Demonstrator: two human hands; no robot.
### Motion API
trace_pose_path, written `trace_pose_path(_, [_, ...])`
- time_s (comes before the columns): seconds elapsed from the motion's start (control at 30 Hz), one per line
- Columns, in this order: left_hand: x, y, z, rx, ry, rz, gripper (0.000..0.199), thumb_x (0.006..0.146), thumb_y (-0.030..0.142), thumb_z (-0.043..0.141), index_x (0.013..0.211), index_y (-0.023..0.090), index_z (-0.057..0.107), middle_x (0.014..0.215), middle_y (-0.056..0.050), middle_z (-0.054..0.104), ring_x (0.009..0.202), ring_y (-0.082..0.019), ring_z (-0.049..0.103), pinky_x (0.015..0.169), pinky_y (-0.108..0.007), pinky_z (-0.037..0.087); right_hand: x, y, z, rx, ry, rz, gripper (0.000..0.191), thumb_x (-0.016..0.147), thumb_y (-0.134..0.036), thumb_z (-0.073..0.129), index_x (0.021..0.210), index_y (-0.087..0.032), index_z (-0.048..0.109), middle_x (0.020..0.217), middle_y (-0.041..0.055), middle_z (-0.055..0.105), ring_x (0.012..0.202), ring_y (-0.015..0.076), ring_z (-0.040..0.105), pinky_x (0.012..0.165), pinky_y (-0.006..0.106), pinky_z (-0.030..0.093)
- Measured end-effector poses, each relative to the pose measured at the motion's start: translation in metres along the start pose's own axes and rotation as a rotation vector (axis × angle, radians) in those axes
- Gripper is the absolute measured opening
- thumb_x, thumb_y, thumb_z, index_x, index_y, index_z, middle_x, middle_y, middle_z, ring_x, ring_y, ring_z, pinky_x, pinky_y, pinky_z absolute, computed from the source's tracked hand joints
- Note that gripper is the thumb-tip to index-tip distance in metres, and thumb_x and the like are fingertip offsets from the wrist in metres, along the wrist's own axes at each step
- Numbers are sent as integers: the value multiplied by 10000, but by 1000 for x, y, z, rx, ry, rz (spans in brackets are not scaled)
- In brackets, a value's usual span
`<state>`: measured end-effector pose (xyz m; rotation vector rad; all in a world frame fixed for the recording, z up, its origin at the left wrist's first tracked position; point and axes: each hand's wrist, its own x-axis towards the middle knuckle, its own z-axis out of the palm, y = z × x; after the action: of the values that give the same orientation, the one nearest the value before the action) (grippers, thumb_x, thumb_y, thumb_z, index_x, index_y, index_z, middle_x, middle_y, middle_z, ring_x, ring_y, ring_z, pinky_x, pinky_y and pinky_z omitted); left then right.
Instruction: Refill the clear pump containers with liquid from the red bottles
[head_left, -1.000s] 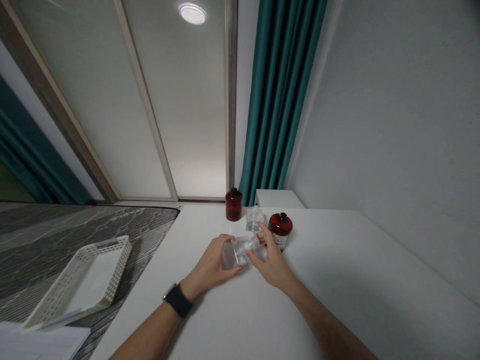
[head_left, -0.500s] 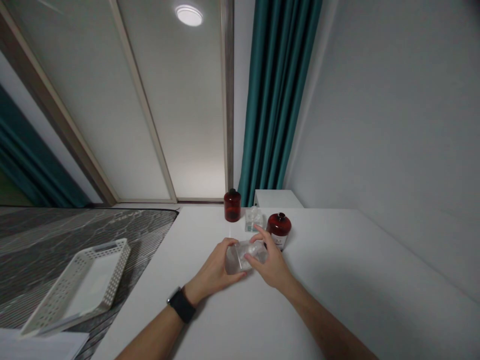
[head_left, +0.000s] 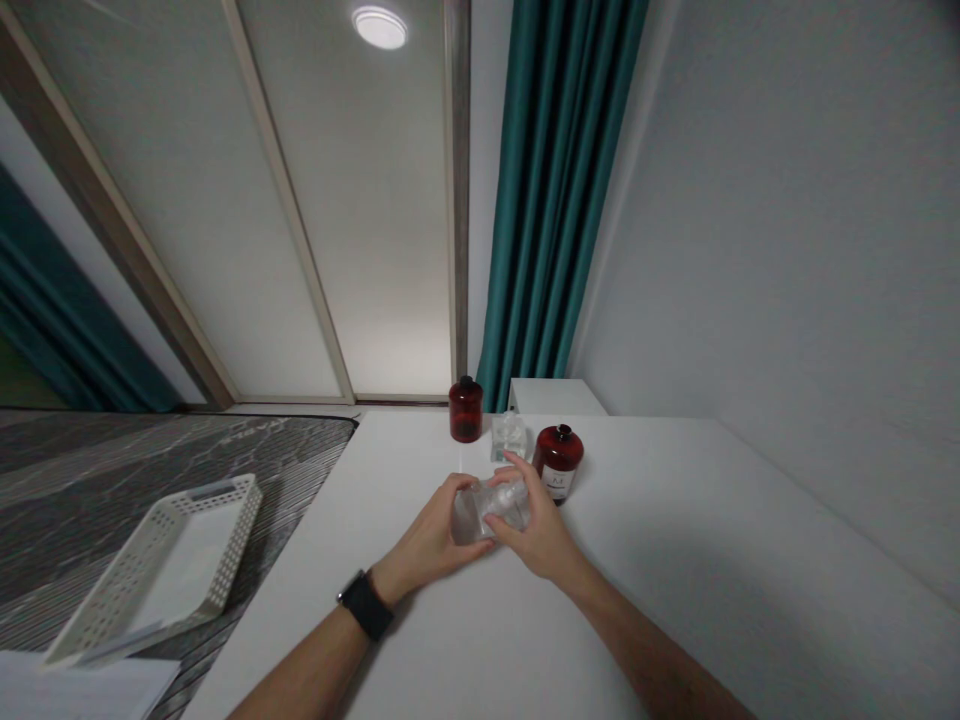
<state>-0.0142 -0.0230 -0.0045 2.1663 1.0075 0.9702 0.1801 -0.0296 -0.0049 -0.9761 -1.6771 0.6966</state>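
A clear glass-like bottle (head_left: 480,513) lies on its side between my hands, over the white table (head_left: 480,630). My left hand (head_left: 442,525) wraps round its wide left end and wears a black watch at the wrist. The thumb and fingers of my right hand (head_left: 534,525) close round the narrower right end, whose details are blurred. Just beyond my right fingertips stands a second clear bottle (head_left: 509,440), square-based. To its right is a dark red bottle (head_left: 559,455) with a white label, close to my right hand. Another dark red bottle (head_left: 466,412) stands farther back at the left.
A white perforated basket (head_left: 232,545) sits left of the table, with white paper (head_left: 90,685) near it. Behind the table are a white cabinet (head_left: 559,396), a teal curtain (head_left: 559,200) and frosted sliding doors (head_left: 375,220). A bare wall (head_left: 787,220) runs along the right.
My right hand has shifted slightly left along the clear bottle, closer to my left hand. The left hand keeps its hold, and the standing bottles have stayed in place.
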Motion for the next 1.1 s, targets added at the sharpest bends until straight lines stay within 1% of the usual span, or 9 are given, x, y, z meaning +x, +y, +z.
trace_pose_path(0.1, [1, 0, 0, -8, -12, -22, 625, 747, 265, 770, 1265, 194, 427, 1255, -114, 549, 1197, -292, 546, 1063, -473, 444, 1, 2, -1, -36, 75, 78, 746, 737, -187, 708, 1416, -237, 403, 1075, 52, 584, 1055, 252, 581, 1035, 472, 426])
trace_pose_path(0.17, [1, 0, 0, -15, -7, -27, 621, 754, 267, 765, 1269, 197, 425, 1260, -111, 548, 1203, -288, 542, 1072, -470, 434, 1, 5, -3, -52, 98, 81, 755, 739, -202, 709, 1429, -230, 403, 1057, 52, 563, 1020, 250, 577, 1007, 465, 443])
trace_pose_path(0.3, [0, 0, -1, -27, 5, -29, 603, 755, 243, 760, 1257, 201, 429, 1253, -102, 548, 1201, -279, 538, 1075, -460, 427, -2, 7, -6, -44, 59, -22, 720, 765, -133, 608, 1443, -235, 387, 1049, 54, 577, 992, 232, 582, 1006, 444, 448])
trace_pose_path(0.43, [-1, 0, 0, -25, -7, -35, 618, 747, 238, 769, 1259, 198, 424, 1252, -107, 547, 1201, -284, 535, 1071, -467, 427, -4, 1, -7, -44, -1, -62, 769, 710, -30, 489, 1440, -247, 384, 1110, 56, 598, 1056, 227, 585, 1051, 445, 425])
trace_pose_path(0.57, [0, 1, 1, -20, -9, -25, 634, 747, 230, 763, 1274, 198, 411, 1267, -117, 536, 1207, -289, 532, 1075, -476, 425, -1, -5, -9, -114, -41, -79, 680, 737, -64, 537, 1387, -246, 460, 1124, 70, 580, 1095, 255, 566, 1037, 466, 440])
trace_pose_path(0.67, [0, 0, 2, -13, -16, -30, 636, 746, 247, 767, 1271, 194, 411, 1273, -124, 534, 1210, -295, 531, 1077, -485, 425, 0, -3, -8, -165, -7, -68, 582, 783, -167, 634, 1347, -240, 508, 1073, 72, 581, 1027, 265, 576, 993, 480, 466])
trace_pose_path(0.73, [0, -1, 2, -6, -25, -38, 641, 746, 262, 771, 1273, 194, 412, 1278, -127, 537, 1215, -302, 531, 1080, -491, 422, 1, -1, -7, -175, 19, -67, 533, 808, -197, 642, 1326, -241, 525, 1059, 70, 591, 993, 259, 585, 967, 471, 479])
trace_pose_path(0.87, [-1, -4, 1, 18, -21, -31, 657, 756, 280, 773, 1296, 202, 407, 1278, -122, 539, 1204, -301, 535, 1064, -491, 434, -1, 1, -8, -165, 78, -109, 515, 851, -189, 605, 1350, -238, 490, 1068, 71, 602, 996, 245, 597, 966, 444, 477])
trace_pose_path(1.1, [0, -6, -2, 97, 11, 81, 637, 782, 287, 766, 1311, 216, 418, 1210, -103, 516, 1115, -281, 511, 984, -463, 465, 1, -2, -19, -162, 182, -205, 510, 884, -166, 555, 1375, -253, 445, 1061, 63, 597, 986, 224, 599, 941, 418, 487])
